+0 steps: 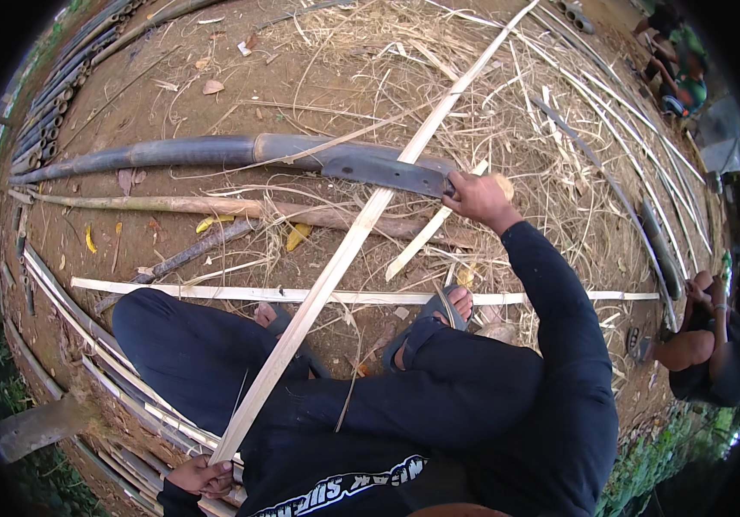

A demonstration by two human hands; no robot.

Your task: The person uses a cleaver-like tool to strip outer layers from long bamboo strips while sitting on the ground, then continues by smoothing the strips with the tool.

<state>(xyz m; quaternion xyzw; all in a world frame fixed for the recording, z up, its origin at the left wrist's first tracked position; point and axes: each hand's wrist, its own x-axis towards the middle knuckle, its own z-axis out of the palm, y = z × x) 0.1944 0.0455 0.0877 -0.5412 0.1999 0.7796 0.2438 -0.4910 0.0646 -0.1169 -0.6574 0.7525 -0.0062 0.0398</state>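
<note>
A long pale bamboo strip (329, 274) runs slantwise across my lap, from the lower left up to the top right. Its near end is gripped in my left hand (201, 476), low beside my hip. My right hand (480, 200) is closed round the handle of a dark, broad-bladed machete (385, 175), whose handle end shows at the hand's right. The blade lies crosswise over the strip and points left. Behind the blade rests a thick dark bamboo pole (189, 152). A short pale bamboo piece (426, 235) lies under my right wrist.
A brownish pole (172, 205) lies nearer me, and a pale strip (370, 297) crosses by my feet. Curly shavings (387, 52) cover the ground. Bamboo poles (55, 95) are stacked at far left. One person (706, 345) sits at right; others (680, 69) sit farther off.
</note>
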